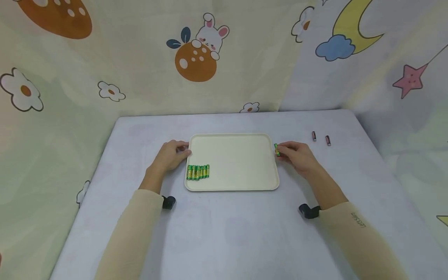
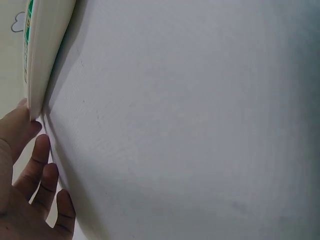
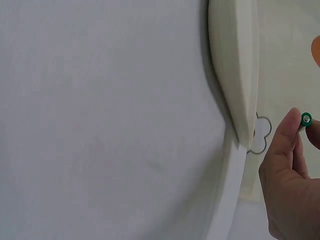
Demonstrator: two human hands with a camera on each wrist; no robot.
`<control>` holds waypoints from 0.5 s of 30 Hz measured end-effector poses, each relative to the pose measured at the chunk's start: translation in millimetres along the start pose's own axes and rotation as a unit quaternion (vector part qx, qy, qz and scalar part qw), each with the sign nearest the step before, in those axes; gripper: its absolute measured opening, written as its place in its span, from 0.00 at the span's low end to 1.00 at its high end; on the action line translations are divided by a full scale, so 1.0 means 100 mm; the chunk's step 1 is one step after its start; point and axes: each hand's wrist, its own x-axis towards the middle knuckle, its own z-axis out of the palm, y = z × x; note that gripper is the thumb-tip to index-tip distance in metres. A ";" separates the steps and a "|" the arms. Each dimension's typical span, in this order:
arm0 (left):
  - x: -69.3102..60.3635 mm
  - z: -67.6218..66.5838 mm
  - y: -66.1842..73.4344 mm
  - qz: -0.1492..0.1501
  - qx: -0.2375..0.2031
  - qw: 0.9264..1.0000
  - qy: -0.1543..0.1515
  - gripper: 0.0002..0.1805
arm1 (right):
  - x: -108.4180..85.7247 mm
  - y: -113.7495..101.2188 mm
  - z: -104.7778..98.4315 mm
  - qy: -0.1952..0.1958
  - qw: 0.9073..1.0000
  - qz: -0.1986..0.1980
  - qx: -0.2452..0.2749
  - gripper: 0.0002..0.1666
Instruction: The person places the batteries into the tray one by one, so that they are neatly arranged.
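A cream tray lies on the table, its long side across my view. At its left rim my left hand pinches the edge between thumb and index finger; the left wrist view shows the other fingers loosely bent off the rim. Several green-and-yellow batteries stand side by side in a row at the tray's lower left. My right hand pinches one more green battery just by the tray's right rim. In the right wrist view only that battery's end shows between thumb and finger.
Two dark batteries with reddish ends lie apart on the table, beyond the right hand. The white-covered table ends at a patterned cloth backdrop. A black wrist camera sits below each forearm.
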 end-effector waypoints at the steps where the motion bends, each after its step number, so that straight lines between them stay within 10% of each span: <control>1: 0.00 0.00 -0.01 0.001 -0.001 1.000 0.001 0.25 | 0.01 -0.01 0.09 -0.005 1.000 0.001 0.003 0.25; 15: 0.01 0.02 -0.01 0.003 -0.001 1.000 0.004 0.26 | 0.11 0.03 1.11 -0.067 0.998 -0.014 0.017 0.16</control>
